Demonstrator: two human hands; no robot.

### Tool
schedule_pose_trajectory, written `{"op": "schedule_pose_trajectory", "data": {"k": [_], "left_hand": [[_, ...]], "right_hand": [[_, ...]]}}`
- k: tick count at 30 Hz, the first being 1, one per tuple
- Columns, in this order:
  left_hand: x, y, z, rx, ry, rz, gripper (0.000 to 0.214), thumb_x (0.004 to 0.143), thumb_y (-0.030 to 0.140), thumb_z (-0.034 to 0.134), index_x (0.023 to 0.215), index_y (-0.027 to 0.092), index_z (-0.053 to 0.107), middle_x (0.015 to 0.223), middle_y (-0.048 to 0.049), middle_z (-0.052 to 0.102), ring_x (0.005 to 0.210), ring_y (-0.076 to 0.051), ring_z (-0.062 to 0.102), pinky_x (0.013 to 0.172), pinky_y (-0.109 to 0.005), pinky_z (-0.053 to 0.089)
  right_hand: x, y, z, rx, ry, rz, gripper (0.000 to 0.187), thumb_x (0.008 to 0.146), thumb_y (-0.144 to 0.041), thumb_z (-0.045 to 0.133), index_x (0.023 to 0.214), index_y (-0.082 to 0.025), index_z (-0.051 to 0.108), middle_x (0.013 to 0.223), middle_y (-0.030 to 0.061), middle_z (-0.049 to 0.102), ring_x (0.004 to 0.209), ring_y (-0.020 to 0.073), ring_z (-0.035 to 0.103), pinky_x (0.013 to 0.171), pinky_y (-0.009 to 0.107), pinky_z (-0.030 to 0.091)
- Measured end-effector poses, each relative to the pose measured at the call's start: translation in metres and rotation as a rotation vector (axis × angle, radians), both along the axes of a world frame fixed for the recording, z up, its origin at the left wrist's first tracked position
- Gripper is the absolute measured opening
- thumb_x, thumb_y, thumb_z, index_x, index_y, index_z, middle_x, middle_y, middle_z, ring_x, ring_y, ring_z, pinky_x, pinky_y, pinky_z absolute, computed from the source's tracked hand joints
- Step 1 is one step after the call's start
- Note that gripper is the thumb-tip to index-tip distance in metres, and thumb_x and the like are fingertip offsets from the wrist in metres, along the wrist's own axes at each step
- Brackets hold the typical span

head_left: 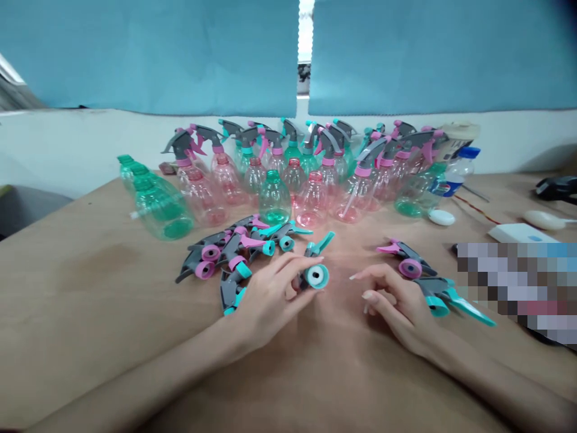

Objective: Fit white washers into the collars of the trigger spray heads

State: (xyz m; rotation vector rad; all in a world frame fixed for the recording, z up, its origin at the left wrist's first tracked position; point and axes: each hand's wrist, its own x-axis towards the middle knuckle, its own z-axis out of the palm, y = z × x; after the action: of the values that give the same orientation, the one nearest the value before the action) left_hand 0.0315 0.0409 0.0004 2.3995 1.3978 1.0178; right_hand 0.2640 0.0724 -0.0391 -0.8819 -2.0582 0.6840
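My left hand grips a grey and teal trigger sprayer head, its round collar turned toward me. Held clear of any bottle, the sprayer shows a white disc with a dark hole inside the collar. To the right, my right hand hovers over the table with thumb and index finger apart and nothing between them. Close beside it lie a pink-collared sprayer head and a teal one. Left of my left hand is a heap of loose sprayer heads, pink and teal.
Behind the heap stand several clear pink and green bottles, among them an uncapped green bottle; many carry sprayers. Green bottles stand at the left. On the right are a blue-capped bottle, a white box and a blurred-out flat device.
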Motion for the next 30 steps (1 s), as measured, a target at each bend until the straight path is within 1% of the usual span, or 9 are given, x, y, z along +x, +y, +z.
{"op": "schedule_pose_trajectory", "data": {"k": [4, 7, 9, 11, 14, 17, 22, 27, 30], "left_hand": [[-0.034, -0.002, 0.013, 0.032, 0.108, 0.052, 0.026, 0.087, 0.018, 0.057, 0.113, 0.022, 0.059, 0.107, -0.0031, 0.064, 0.073, -0.011, 0.060, 0.069, -0.024, 0.051], [-0.059, 0.002, 0.017, 0.029, 0.234, 0.049, 0.027, 0.088, 0.021, 0.057, 0.114, 0.023, 0.061, 0.111, -0.0044, 0.065, 0.101, -0.020, 0.059, 0.086, -0.033, 0.050], [-0.072, 0.004, 0.020, -0.023, 0.336, 0.019, 0.031, 0.087, 0.022, 0.058, 0.118, 0.025, 0.059, 0.119, -0.0048, 0.062, 0.112, -0.022, 0.054, 0.093, -0.038, 0.047], [-0.079, 0.003, 0.022, -0.083, 0.400, 0.026, 0.034, 0.086, 0.023, 0.059, 0.120, 0.026, 0.058, 0.125, -0.0047, 0.059, 0.116, -0.023, 0.052, 0.097, -0.041, 0.045], [-0.083, -0.002, 0.028, -0.127, 0.427, 0.100, 0.033, 0.087, 0.024, 0.058, 0.120, 0.026, 0.058, 0.124, -0.0058, 0.058, 0.115, -0.024, 0.052, 0.095, -0.042, 0.045], [-0.081, -0.007, 0.032, -0.128, 0.417, 0.145, 0.030, 0.090, 0.027, 0.054, 0.119, 0.024, 0.058, 0.119, -0.0068, 0.059, 0.109, -0.023, 0.055, 0.092, -0.041, 0.047], [-0.068, -0.010, 0.031, -0.094, 0.382, 0.101, 0.024, 0.090, 0.028, 0.054, 0.113, 0.023, 0.060, 0.111, -0.0057, 0.059, 0.102, -0.021, 0.057, 0.084, -0.035, 0.049], [-0.035, -0.002, 0.032, -0.162, 0.396, 0.010, 0.021, 0.090, 0.020, 0.053, 0.109, 0.020, 0.062, 0.107, -0.0062, 0.061, 0.099, -0.022, 0.058, 0.081, -0.035, 0.049], [-0.010, 0.013, 0.033, -0.182, 0.395, -0.050, 0.020, 0.091, 0.019, 0.052, 0.109, 0.020, 0.062, 0.109, -0.0067, 0.060, 0.101, -0.022, 0.058, 0.083, -0.035, 0.048]], "right_hand": [[0.001, 0.001, -0.003, -0.052, -0.025, -0.020, 0.017, 0.092, -0.035, 0.047, 0.101, -0.022, 0.053, 0.060, -0.0043, 0.056, 0.049, 0.0118, 0.057, 0.048, 0.022, 0.044], [0.000, 0.003, -0.003, -0.062, -0.032, -0.023, 0.018, 0.093, -0.037, 0.047, 0.100, -0.022, 0.053, 0.060, -0.0041, 0.056, 0.049, 0.0124, 0.058, 0.048, 0.023, 0.044], [-0.001, 0.004, -0.002, -0.049, -0.045, -0.027, 0.019, 0.093, -0.038, 0.046, 0.100, -0.022, 0.053, 0.060, -0.0038, 0.057, 0.050, 0.0130, 0.059, 0.049, 0.023, 0.044], [-0.002, 0.005, -0.001, -0.038, -0.058, -0.033, 0.020, 0.092, -0.038, 0.045, 0.100, -0.022, 0.054, 0.060, -0.0033, 0.058, 0.051, 0.0135, 0.060, 0.050, 0.024, 0.044], [-0.003, 0.006, 0.000, -0.049, -0.074, -0.034, 0.021, 0.092, -0.038, 0.044, 0.097, -0.021, 0.055, 0.061, -0.0030, 0.058, 0.050, 0.0131, 0.059, 0.049, 0.024, 0.044], [-0.005, 0.005, 0.001, -0.084, -0.089, -0.022, 0.022, 0.093, -0.038, 0.043, 0.095, -0.020, 0.056, 0.061, -0.0030, 0.058, 0.050, 0.0131, 0.059, 0.050, 0.024, 0.044], [-0.008, 0.005, 0.006, -0.112, -0.094, -0.002, 0.023, 0.095, -0.038, 0.042, 0.092, -0.020, 0.056, 0.064, -0.0019, 0.059, 0.056, 0.0138, 0.060, 0.054, 0.024, 0.046], [-0.009, 0.005, 0.007, -0.066, -0.128, 0.015, 0.024, 0.094, -0.038, 0.045, 0.085, -0.019, 0.057, 0.068, 0.0003, 0.062, 0.058, 0.0136, 0.058, 0.055, 0.024, 0.043], [-0.011, 0.001, 0.008, 0.047, -0.135, 0.045, 0.027, 0.093, -0.037, 0.047, 0.076, -0.018, 0.057, 0.064, -0.0003, 0.059, 0.055, 0.0122, 0.054, 0.053, 0.023, 0.039]]}}
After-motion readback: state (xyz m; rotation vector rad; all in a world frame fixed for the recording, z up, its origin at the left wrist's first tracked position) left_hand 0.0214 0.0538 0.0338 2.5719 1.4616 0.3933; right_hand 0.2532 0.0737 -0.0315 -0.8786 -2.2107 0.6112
